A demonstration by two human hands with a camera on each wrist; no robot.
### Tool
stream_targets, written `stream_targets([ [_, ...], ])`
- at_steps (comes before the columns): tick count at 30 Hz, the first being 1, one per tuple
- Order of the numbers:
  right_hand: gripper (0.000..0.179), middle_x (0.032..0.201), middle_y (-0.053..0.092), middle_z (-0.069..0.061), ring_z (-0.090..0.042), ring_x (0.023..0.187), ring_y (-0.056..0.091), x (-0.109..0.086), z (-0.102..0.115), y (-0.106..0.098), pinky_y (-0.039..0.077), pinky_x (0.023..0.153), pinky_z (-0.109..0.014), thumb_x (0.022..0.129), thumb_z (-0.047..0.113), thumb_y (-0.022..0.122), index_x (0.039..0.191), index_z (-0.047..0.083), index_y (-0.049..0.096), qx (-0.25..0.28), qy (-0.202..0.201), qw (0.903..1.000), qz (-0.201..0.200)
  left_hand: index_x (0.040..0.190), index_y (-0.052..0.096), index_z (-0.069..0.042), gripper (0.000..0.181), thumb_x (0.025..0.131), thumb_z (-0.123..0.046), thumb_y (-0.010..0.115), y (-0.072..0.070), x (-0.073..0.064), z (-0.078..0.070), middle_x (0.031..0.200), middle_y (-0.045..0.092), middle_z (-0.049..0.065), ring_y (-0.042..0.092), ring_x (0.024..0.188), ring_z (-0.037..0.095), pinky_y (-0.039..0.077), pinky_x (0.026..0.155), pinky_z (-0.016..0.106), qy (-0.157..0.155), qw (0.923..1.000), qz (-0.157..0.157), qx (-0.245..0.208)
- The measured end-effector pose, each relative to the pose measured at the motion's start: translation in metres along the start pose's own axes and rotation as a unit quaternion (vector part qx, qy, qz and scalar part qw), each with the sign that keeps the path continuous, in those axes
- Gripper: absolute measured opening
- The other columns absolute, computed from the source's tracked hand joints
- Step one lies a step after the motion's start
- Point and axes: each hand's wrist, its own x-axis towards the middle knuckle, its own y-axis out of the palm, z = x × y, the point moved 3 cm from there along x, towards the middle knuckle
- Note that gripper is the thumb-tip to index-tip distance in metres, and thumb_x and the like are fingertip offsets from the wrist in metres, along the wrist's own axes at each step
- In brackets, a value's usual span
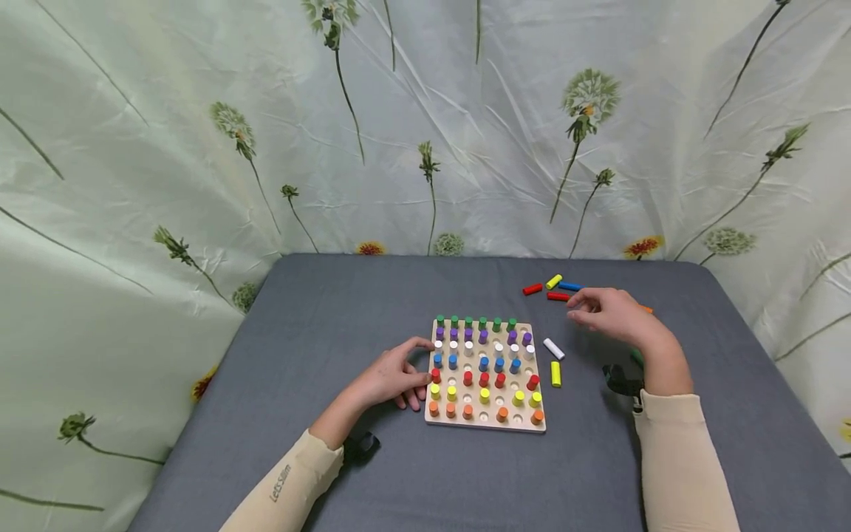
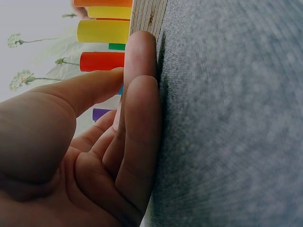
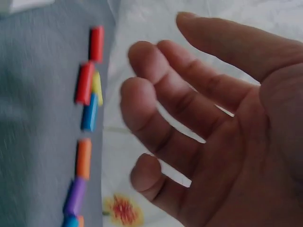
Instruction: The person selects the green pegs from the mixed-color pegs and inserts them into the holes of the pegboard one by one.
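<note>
A wooden pegboard lies on the table with rows of green, purple, white, blue, red, yellow and orange pegs standing in it; several holes are bare. My left hand rests at its left edge, thumb near a red peg and fingers lying along the wooden side. Right of the board, my right hand hovers with loosely bent fingers and nothing in them. Its fingertips are beside a loose red peg. A white peg and a yellow peg lie between board and right hand.
Toward the back lie another red peg, a yellow peg and a blue peg. In the right wrist view an orange peg and a purple peg follow in line. A flowered curtain hangs behind the grey table.
</note>
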Motion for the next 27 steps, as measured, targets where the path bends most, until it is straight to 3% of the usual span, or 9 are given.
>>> stream_targets([
  [6,0.039,0.099,0.073,-0.014,-0.021,0.084,0.064,-0.011,-0.02,-0.017,0.05,0.072,-0.033,0.104,0.027,0.065,0.127,-0.005,0.066,-0.013,0.048,0.9986,0.019,0.149,0.049,-0.027,0.051,0.102,-0.02,0.07,-0.001,0.0,-0.001,0.073,0.076,0.006,0.072,0.056,0.016,0.058,0.051,0.032,-0.002,1.0,-0.003,0.0],
  [12,0.036,0.097,0.07,-0.016,-0.023,0.086,0.061,-0.02,-0.044,-0.022,0.049,0.072,-0.033,0.1,0.025,0.069,0.114,-0.009,0.067,-0.035,0.086,0.9941,0.056,0.148,0.049,-0.027,0.051,0.102,-0.02,0.07,-0.001,0.0,-0.001,0.073,0.076,0.006,0.073,0.056,0.016,0.057,0.051,0.032,-0.004,1.0,-0.004,0.0],
  [16,0.029,0.089,0.065,-0.01,-0.021,0.081,0.056,-0.028,-0.056,-0.024,0.045,0.068,-0.033,0.098,0.024,0.071,0.101,-0.004,0.067,-0.043,0.102,0.9912,0.073,0.148,0.049,-0.026,0.051,0.102,-0.017,0.069,0.0,0.0,-0.001,0.073,0.076,0.006,0.072,0.056,0.015,0.057,0.05,0.031,-0.002,1.0,-0.004,0.003],
  [21,0.025,0.081,0.059,-0.003,-0.019,0.076,0.054,-0.032,-0.068,-0.023,0.041,0.066,-0.032,0.098,0.027,0.071,0.09,0.004,0.066,-0.044,0.15,0.9832,0.094,0.148,0.049,-0.026,0.051,0.102,-0.016,0.069,0.0,0.0,0.0,0.072,0.076,0.006,0.072,0.056,0.015,0.057,0.05,0.031,0.001,1.0,-0.004,0.005],
  [27,0.022,0.079,0.057,-0.002,-0.018,0.075,0.052,-0.032,-0.082,-0.02,0.041,0.067,-0.032,0.097,0.024,0.072,0.089,0.004,0.067,-0.027,0.178,0.976,0.122,0.149,0.049,-0.026,0.051,0.103,-0.017,0.068,0.001,0.0,0.001,0.073,0.076,0.005,0.072,0.056,0.015,0.058,0.05,0.031,0.003,1.0,-0.003,0.005],
])
